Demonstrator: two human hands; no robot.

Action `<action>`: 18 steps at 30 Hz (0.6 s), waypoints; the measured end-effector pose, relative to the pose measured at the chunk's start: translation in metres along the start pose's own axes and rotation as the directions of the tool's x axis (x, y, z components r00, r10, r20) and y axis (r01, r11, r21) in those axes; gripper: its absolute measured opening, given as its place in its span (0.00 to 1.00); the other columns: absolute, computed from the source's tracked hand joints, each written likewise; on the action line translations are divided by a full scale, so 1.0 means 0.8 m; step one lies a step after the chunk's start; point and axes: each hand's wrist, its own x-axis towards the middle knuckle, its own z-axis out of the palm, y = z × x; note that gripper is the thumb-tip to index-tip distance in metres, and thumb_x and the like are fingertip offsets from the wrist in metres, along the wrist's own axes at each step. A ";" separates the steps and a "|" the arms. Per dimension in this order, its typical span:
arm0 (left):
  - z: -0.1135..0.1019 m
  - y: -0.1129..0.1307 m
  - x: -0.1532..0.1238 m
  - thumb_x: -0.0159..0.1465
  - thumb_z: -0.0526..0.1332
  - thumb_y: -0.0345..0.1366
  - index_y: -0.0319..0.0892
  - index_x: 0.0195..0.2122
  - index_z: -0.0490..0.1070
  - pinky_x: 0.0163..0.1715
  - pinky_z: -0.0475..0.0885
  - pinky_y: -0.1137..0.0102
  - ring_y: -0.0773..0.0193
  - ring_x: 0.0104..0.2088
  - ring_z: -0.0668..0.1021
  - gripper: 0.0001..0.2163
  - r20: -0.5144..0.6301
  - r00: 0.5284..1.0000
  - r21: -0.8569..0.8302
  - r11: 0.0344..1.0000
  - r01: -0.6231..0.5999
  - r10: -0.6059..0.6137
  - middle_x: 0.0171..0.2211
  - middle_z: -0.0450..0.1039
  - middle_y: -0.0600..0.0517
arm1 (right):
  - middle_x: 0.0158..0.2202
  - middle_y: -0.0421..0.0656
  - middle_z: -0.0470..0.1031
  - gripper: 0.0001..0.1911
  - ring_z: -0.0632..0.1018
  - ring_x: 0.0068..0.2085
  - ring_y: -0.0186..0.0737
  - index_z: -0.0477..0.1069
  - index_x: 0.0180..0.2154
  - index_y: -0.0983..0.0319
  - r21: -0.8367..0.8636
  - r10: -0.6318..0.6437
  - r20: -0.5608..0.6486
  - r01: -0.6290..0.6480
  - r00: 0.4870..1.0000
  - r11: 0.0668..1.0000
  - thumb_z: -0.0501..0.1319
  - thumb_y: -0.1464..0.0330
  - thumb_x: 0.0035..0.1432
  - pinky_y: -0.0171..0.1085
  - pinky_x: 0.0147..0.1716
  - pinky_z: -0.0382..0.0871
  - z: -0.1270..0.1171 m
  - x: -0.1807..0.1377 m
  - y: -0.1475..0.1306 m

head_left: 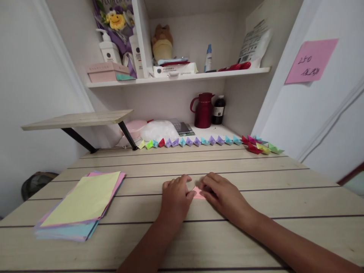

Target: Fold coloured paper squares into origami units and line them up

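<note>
A small pink folded piece of paper [198, 192] lies on the table between my hands, its right part covered by fingers. My left hand [175, 195] has its fingers curled, and the thumb touches the paper's left corner. On the other side my right hand [221, 192] bends over the paper, thumb and fingers closed on its right edge. To the left rests a stack of coloured paper sheets [82, 197], a yellow one on top. Folded paper boats [197, 141] in several colours stand in a row along the table's back edge, with more bunched at the right end [254, 148].
The striped wooden table [278, 239] fills the foreground. A small raised shelf [82, 119] on black legs stands back left. Behind are a red jug [203, 110], a dark bottle [218, 110] and a white wall shelf [182, 79] with various items.
</note>
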 end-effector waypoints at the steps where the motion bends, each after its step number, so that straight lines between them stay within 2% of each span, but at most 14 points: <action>1: -0.001 0.000 0.000 0.59 0.59 0.33 0.46 0.44 0.68 0.44 0.58 0.63 0.61 0.36 0.74 0.12 0.000 1.000 0.002 1.000 -0.004 0.004 0.30 0.72 0.56 | 0.39 0.41 0.73 0.06 0.73 0.39 0.40 0.71 0.38 0.57 -0.002 -0.031 -0.002 0.031 1.000 1.000 0.57 0.72 0.59 0.38 0.38 0.64 0.001 -0.001 0.001; 5: -0.005 -0.002 -0.002 0.60 0.58 0.30 0.47 0.40 0.68 0.43 0.59 0.65 0.63 0.37 0.73 0.08 0.015 0.992 0.019 0.992 -0.128 0.127 0.36 0.72 0.56 | 0.41 0.42 0.75 0.09 0.73 0.42 0.41 0.75 0.38 0.55 -0.032 -0.095 0.002 0.095 0.995 0.995 0.57 0.70 0.62 0.40 0.42 0.65 0.004 -0.001 0.006; 7: -0.007 -0.005 -0.002 0.62 0.56 0.30 0.47 0.36 0.70 0.42 0.59 0.66 0.64 0.38 0.73 0.05 0.045 0.981 0.042 0.980 -0.193 0.191 0.36 0.71 0.55 | 0.44 0.42 0.75 0.10 0.73 0.43 0.42 0.76 0.39 0.54 -0.056 -0.101 0.016 0.102 0.995 0.993 0.56 0.69 0.62 0.42 0.44 0.64 0.001 -0.002 0.008; 10: -0.009 -0.009 -0.001 0.64 0.55 0.31 0.47 0.34 0.71 0.42 0.60 0.66 0.63 0.39 0.73 0.06 0.074 0.972 0.080 0.970 -0.229 0.223 0.35 0.71 0.55 | 0.49 0.43 0.74 0.12 0.73 0.46 0.45 0.76 0.44 0.50 -0.115 -0.128 0.072 0.136 0.989 0.984 0.55 0.67 0.64 0.45 0.45 0.64 -0.010 -0.007 0.005; 12: -0.008 -0.011 0.000 0.64 0.56 0.32 0.47 0.35 0.71 0.41 0.60 0.66 0.63 0.40 0.73 0.06 0.071 0.969 0.109 0.964 -0.244 0.237 0.36 0.71 0.55 | 0.52 0.43 0.72 0.15 0.72 0.48 0.47 0.72 0.50 0.49 -0.175 -0.159 0.140 0.183 0.977 0.967 0.54 0.65 0.64 0.46 0.44 0.65 -0.018 -0.015 -0.001; 15: -0.008 -0.011 -0.002 0.64 0.57 0.33 0.47 0.35 0.71 0.41 0.60 0.66 0.62 0.40 0.73 0.04 0.059 0.970 0.147 0.959 -0.242 0.236 0.37 0.72 0.54 | 0.60 0.48 0.66 0.25 0.69 0.54 0.54 0.59 0.61 0.54 -0.265 -0.208 0.217 0.262 0.954 0.928 0.53 0.60 0.64 0.52 0.47 0.64 -0.026 -0.031 -0.010; 18: -0.007 -0.012 -0.003 0.63 0.58 0.33 0.46 0.36 0.70 0.42 0.61 0.65 0.61 0.40 0.74 0.02 0.039 0.976 0.154 0.964 -0.216 0.213 0.37 0.72 0.54 | 0.64 0.52 0.59 0.33 0.63 0.60 0.60 0.50 0.65 0.59 -0.304 -0.234 0.253 0.307 0.939 0.902 0.51 0.54 0.64 0.56 0.51 0.61 -0.025 -0.041 -0.013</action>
